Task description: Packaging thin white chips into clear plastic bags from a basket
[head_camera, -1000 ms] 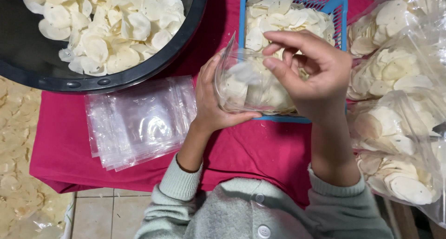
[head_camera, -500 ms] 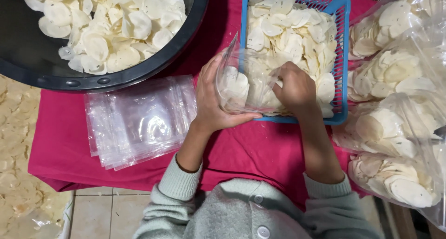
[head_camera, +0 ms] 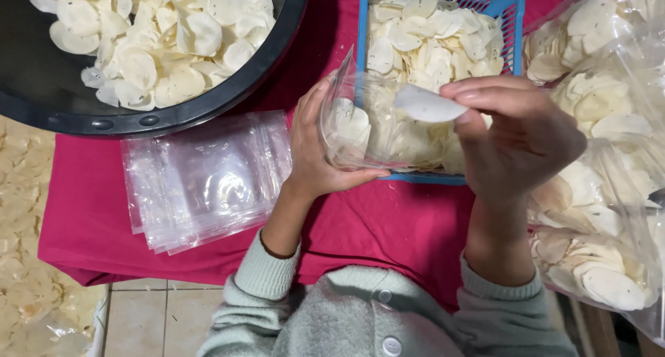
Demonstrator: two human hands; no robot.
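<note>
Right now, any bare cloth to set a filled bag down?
Bare red cloth shows between the stack of empty bags and the filled bags, below the blue basket, though both forearms cross it. A narrower strip runs between the black basin and the basket. The right edge is crowded.

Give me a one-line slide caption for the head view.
Left hand holds a clear bag open over the blue basket while right hand pinches a white chip.
</note>
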